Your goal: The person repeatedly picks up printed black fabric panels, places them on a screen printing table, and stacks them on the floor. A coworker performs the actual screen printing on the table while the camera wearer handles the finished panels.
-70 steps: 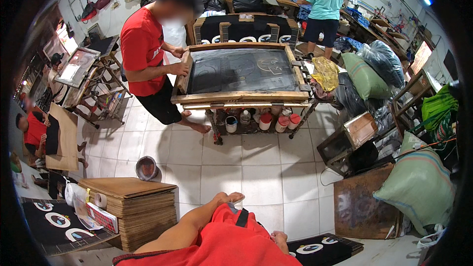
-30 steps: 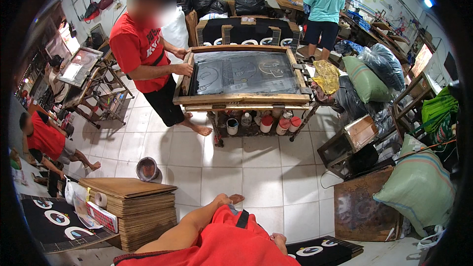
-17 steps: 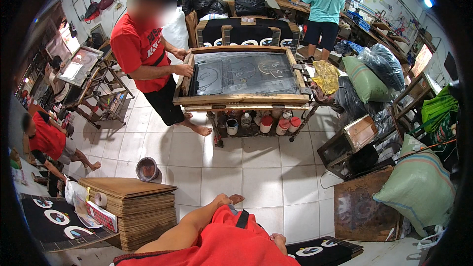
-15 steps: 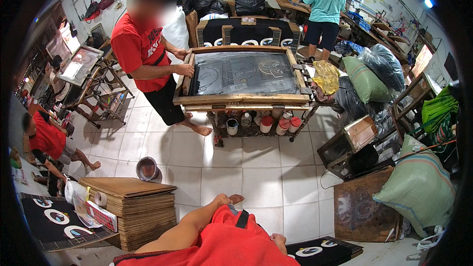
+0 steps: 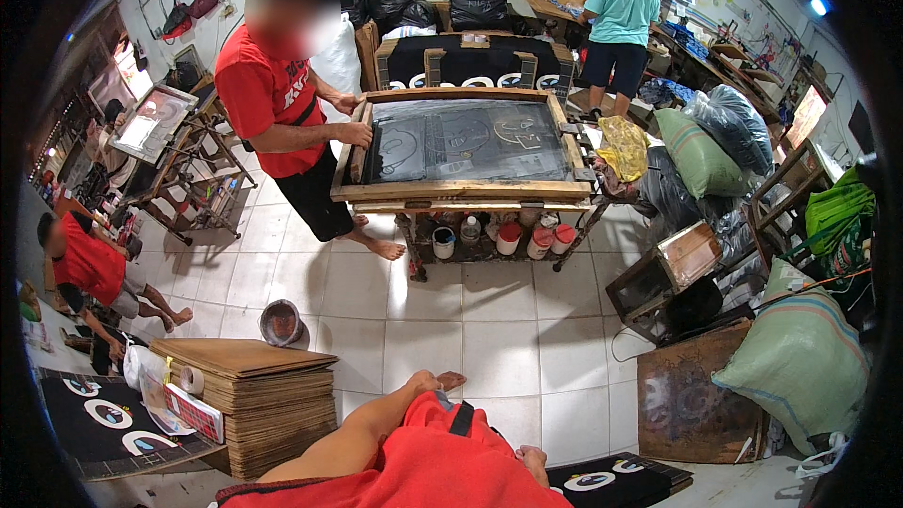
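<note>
1. Our right hand (image 5: 532,459) lay beside our red cloth shirt (image 5: 423,461), its fingers curled; we could not tell whether they held anything.
2. Near it, at lower right, lay the flat black panels with white eye-shaped prints (image 5: 611,478).
3. Our left hand (image 5: 425,382) was near a bare foot (image 5: 453,380); we could not tell how open its fingers were, or what they held.
4. To our left stood a tall stack of brown rectangular boards (image 5: 282,414).
5. Farther off, a red-shirted co-worker (image 5: 263,103) held the wooden-framed dark screen (image 5: 470,141) by its left side.
</note>
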`<state>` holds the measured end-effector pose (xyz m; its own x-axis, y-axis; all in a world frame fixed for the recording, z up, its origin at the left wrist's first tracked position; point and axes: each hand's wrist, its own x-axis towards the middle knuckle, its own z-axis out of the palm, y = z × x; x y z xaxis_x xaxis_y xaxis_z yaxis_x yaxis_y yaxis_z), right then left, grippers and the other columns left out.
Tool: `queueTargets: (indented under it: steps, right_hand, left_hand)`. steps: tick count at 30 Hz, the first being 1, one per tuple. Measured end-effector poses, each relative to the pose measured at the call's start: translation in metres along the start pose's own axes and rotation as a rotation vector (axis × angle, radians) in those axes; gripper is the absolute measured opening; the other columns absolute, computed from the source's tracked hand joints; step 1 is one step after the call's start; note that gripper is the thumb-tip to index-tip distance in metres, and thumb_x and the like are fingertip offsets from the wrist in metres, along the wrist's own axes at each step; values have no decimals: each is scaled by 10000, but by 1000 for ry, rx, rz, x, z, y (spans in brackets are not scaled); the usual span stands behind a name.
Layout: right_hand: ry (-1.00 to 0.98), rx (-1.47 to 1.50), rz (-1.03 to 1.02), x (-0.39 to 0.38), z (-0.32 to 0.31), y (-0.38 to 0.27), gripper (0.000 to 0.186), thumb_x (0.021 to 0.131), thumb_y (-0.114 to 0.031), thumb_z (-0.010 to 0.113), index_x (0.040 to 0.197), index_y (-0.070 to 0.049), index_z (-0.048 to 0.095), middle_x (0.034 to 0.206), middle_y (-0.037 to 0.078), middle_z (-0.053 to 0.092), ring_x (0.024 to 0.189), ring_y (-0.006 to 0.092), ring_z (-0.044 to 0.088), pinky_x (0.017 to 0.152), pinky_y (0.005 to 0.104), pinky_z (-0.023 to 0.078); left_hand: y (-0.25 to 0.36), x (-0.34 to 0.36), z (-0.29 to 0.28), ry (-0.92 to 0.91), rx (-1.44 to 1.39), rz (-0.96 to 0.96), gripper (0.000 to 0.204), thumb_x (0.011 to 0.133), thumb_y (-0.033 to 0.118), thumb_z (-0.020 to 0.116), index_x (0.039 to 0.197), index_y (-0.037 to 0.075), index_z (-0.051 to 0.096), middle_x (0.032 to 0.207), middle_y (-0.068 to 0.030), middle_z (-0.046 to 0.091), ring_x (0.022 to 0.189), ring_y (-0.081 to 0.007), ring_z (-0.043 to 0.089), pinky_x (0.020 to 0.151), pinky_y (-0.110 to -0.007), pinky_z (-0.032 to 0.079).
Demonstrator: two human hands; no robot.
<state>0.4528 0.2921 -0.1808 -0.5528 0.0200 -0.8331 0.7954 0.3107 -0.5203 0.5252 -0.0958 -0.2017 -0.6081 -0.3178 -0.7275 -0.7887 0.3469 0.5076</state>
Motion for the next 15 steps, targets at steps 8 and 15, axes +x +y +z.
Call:
queueTargets:
  steps: [8, 15]
  right_hand:
    - [27, 32, 10, 5, 1, 7, 109, 780, -14, 574, 838, 55, 634, 693, 93, 609, 560, 154, 583, 484, 257, 485]
    - [43, 11, 52, 9, 1, 6, 153, 774, -15, 581, 890, 70, 634, 745, 126, 631, 604, 179, 617, 528, 268, 517]
  left_hand:
    - [4, -5, -4, -14, 136, 95, 386, 687, 326, 646, 954, 51, 691, 959, -193, 660, 918, -302, 636, 817, -363, 495]
    - [-20, 21, 11, -17, 144, 68, 377, 698, 352, 621, 939, 71, 696, 956, -192, 658, 904, -315, 633, 803, -371, 499]
